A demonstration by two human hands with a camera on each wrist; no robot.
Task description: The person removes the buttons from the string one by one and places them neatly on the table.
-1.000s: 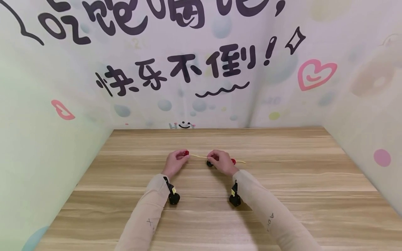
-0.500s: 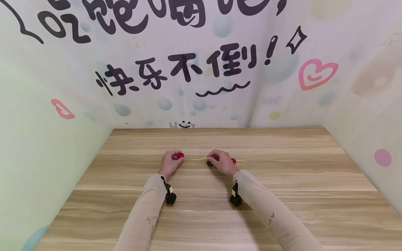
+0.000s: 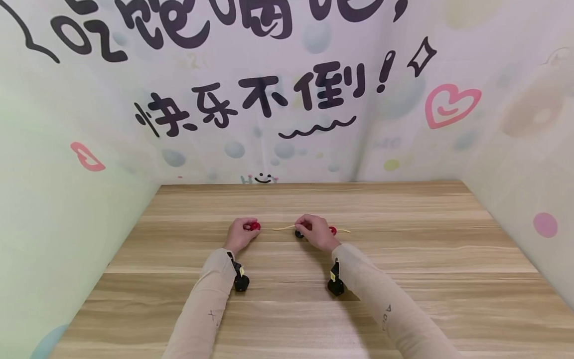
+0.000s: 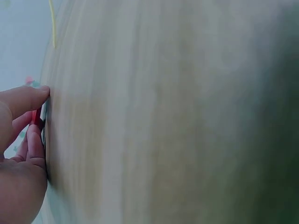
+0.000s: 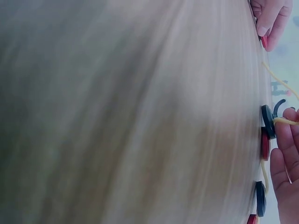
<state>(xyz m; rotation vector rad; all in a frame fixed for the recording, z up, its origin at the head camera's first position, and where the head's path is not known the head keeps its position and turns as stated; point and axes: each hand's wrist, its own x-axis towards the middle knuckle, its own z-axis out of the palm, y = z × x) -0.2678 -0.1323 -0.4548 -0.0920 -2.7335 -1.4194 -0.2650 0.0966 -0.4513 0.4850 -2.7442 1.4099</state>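
So, arms (image 3: 197,304) stretched forward, the left hand (image 3: 239,234) pinched a round red disc (image 3: 255,226), the right hand (image 3: 316,231) a thin yellow string (image 3: 284,228).

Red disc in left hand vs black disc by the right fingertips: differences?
Colour: red disc is red, black disc is black.
Hold: left hand holds the red disc; the black disc sits beside the right hand.
Cord: apart from the red disc; right at the black disc, threading unclear.
Shared: both look flat and round.
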